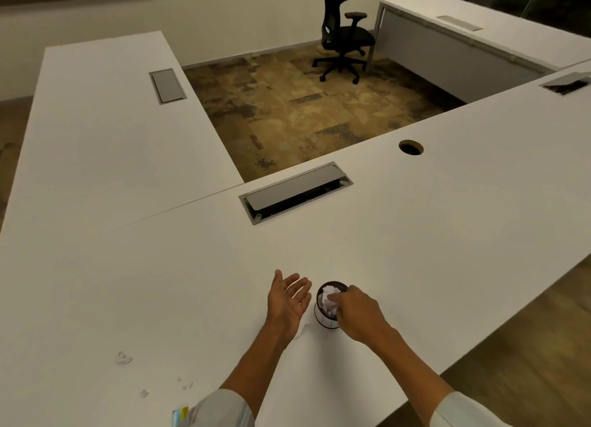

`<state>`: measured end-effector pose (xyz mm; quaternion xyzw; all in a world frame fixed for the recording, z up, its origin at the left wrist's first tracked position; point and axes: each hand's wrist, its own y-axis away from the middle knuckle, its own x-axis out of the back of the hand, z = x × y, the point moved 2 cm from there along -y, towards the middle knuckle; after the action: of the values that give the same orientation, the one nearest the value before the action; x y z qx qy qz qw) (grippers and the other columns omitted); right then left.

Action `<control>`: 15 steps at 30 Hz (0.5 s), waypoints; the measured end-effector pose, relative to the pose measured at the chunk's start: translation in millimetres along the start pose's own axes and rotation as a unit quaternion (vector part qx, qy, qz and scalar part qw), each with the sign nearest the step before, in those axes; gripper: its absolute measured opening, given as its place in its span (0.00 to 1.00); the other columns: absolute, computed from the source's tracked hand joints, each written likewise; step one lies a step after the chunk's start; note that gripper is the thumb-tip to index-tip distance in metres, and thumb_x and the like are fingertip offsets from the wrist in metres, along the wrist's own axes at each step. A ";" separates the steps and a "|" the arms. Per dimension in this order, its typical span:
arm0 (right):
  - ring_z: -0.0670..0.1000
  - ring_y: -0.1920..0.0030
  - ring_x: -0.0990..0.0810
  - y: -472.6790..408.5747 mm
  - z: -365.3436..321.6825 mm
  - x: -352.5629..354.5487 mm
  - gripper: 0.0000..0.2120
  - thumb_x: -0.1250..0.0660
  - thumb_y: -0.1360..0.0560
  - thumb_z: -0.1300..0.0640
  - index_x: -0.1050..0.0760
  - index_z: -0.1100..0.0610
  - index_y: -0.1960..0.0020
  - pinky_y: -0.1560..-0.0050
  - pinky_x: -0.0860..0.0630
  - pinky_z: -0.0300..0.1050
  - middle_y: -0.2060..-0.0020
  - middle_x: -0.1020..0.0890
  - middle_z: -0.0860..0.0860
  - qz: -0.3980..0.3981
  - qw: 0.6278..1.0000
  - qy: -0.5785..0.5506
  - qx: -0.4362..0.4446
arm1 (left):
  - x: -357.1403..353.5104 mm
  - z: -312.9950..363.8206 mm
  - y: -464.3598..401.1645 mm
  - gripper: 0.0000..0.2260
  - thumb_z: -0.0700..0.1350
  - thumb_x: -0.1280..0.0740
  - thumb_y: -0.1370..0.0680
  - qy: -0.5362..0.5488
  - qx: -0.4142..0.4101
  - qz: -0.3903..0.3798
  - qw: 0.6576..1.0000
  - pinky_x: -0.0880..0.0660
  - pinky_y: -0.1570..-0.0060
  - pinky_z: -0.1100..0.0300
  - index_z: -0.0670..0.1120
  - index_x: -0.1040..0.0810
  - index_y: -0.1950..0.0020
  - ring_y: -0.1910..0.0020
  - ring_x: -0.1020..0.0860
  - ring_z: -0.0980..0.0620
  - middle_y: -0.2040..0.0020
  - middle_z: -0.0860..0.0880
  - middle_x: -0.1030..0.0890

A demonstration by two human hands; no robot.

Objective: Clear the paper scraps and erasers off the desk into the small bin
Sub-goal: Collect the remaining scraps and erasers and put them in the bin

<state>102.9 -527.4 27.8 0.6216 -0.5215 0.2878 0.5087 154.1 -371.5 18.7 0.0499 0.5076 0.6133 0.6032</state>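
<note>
White paper scraps (pixel 124 358) lie near your left sleeve on the desk (pixel 447 235). Farther out, your left hand (pixel 287 298) is spread, palm up; your right hand (pixel 359 314) pinches crumpled paper (pixel 329 300) in the small bin (pixel 323 321).

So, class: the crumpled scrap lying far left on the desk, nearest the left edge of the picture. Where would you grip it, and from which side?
Pinch the crumpled scrap across its raised folds, coming from above with the left hand, which is open and nearer. It lies low on the desk, so a sideways approach would probably just push it along.
</note>
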 end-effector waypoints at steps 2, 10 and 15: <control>0.60 0.41 0.23 -2.3 -7.2 -7.8 0.18 0.38 0.23 0.54 0.28 0.48 0.33 0.42 0.25 0.47 0.35 0.26 0.56 -0.028 0.999 0.033 0.024 | 10.4 3.9 1.4 0.26 0.58 0.43 0.19 0.003 -0.010 0.006 1.000 0.33 0.30 0.44 0.38 0.28 0.35 0.36 0.25 0.39 0.37 0.38 0.23; 0.55 0.50 0.20 -6.4 -7.4 14.7 0.14 0.41 0.24 0.54 0.21 0.43 0.44 0.57 0.26 0.45 0.50 0.18 0.52 0.020 0.997 0.067 0.027 | 86.3 15.2 16.1 0.22 0.59 0.42 0.20 -0.052 -0.044 0.082 0.994 0.30 0.34 0.44 0.42 0.24 0.42 0.37 0.24 0.41 0.40 0.41 0.22; 0.48 0.65 0.20 15.3 -4.1 44.2 0.05 0.35 0.26 0.51 0.20 0.46 0.57 0.71 0.32 0.38 0.67 0.18 0.42 0.188 0.977 -0.105 -0.004 | 136.6 23.1 30.6 0.24 0.60 0.41 0.21 -0.019 -0.052 0.131 0.990 0.30 0.34 0.42 0.41 0.25 0.39 0.36 0.25 0.41 0.39 0.40 0.22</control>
<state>102.1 -538.3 73.4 0.5371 -0.6805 0.3096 0.3906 112.1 -243.1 -24.6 0.0962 0.4529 0.7113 0.5289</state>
